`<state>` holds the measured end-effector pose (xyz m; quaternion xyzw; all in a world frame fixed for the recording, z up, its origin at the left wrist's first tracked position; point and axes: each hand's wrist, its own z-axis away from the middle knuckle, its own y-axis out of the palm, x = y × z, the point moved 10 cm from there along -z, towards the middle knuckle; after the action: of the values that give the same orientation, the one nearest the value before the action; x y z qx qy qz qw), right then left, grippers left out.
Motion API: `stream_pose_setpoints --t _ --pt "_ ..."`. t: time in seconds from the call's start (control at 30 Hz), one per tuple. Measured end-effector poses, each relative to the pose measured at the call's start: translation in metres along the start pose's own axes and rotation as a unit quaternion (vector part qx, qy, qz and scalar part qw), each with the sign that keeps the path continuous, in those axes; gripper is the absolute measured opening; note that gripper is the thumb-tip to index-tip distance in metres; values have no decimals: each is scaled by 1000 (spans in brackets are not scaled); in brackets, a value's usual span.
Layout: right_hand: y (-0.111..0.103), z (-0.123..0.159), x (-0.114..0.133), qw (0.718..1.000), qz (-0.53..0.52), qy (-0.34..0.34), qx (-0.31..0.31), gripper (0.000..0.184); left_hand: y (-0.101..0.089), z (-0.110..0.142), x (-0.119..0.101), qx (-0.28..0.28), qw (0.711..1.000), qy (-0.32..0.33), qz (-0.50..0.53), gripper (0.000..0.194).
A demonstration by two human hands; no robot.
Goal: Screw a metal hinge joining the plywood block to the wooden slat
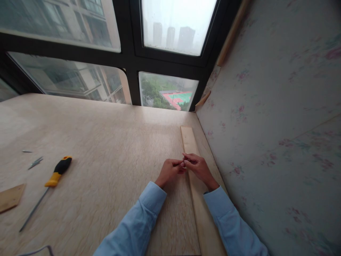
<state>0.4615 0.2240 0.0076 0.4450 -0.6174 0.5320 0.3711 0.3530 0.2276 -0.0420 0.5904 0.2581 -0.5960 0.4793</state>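
Surface (112, 142) runs wide, screwdriver (57, 174) to board (189, 138); wall (255, 106) close right. Board below right hand (197, 166), beside left hand (169, 171); both pinched, can't tell on what.

long pale-wood plank (198, 199), lying flat on the beige marbled ledge (112, 142), just beside the flowery papered wall (269, 106), squared-off far end, looks pretty straight from here

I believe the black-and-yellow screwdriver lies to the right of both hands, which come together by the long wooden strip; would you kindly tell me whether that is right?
Not quite: the head view shows the screwdriver to the left of both hands. The left hand and right hand do come together by the wooden strip.
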Motion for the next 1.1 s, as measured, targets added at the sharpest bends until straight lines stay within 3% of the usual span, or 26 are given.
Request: stream_pose_setpoints --t 0.27,0.57,0.8,1.1 --pt "-2 0 3 998 47 -29 -11 35 -1 -1 -1 -8 1000 1 -6 35" --pt "-9 1 -25 987 -133 84 -20 38 0 3 -1 -3 995 -7 99 43" --pt "-6 3 -22 974 -208 81 -25 27 1 8 -2 -11 991 -12 129 48" --pt "-5 4 -25 975 -206 83 -23 25 -2 5 2 -26 994 6 111 43"
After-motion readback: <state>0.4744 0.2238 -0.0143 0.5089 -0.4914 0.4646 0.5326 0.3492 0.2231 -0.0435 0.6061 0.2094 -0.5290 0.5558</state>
